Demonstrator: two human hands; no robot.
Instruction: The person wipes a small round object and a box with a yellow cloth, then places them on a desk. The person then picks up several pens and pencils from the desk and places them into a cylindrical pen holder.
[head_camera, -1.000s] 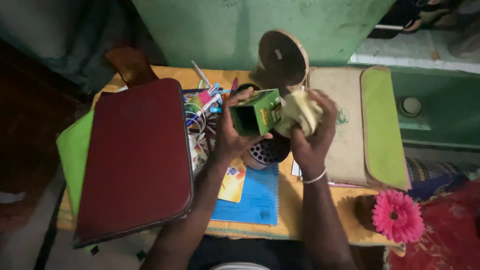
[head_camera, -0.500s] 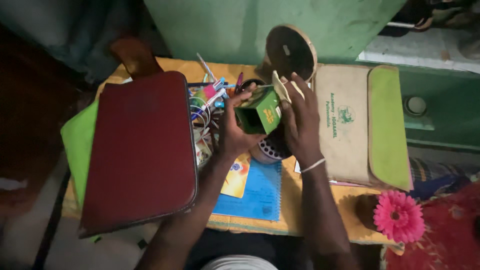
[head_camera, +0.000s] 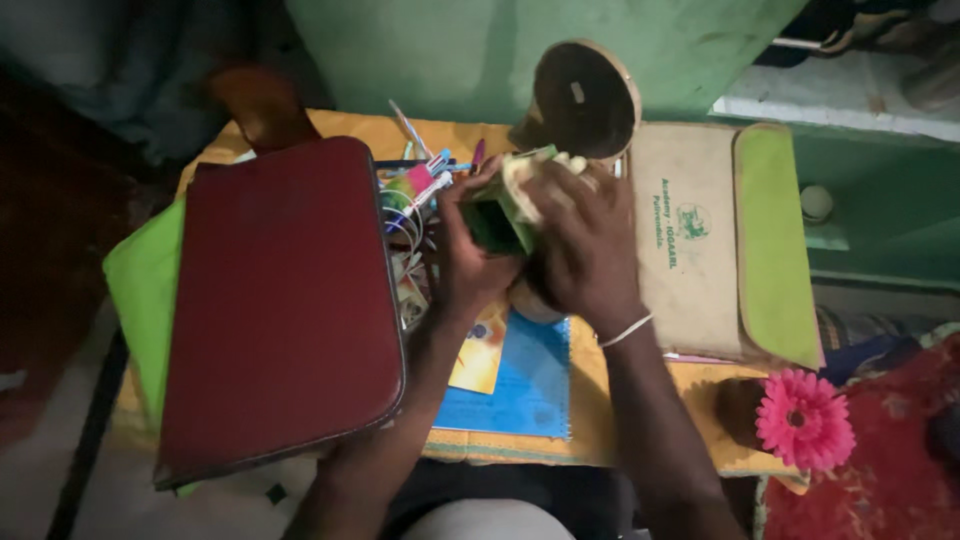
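Note:
A small green box (head_camera: 497, 218), open at one end, is gripped by my left hand (head_camera: 468, 258) above the cluttered table. My right hand (head_camera: 580, 240) lies over the box's right side and presses a pale yellow cloth (head_camera: 535, 178) against it, so most of the box is hidden. Only a strip of cloth shows between my fingers. Both hands hover over a round perforated container, which they almost fully cover.
A dark red case (head_camera: 280, 300) lies at left on a green folder (head_camera: 140, 290). A blue notebook (head_camera: 520, 385) and a yellow card (head_camera: 478, 355) lie near me. A tan and green bag (head_camera: 720, 240), a round wooden disc (head_camera: 585, 100), pens (head_camera: 415, 190) and a pink flower (head_camera: 805, 420) are around.
My right hand has moved left with the cloth, from beside the box to over its side. The box has tilted and is now mostly covered.

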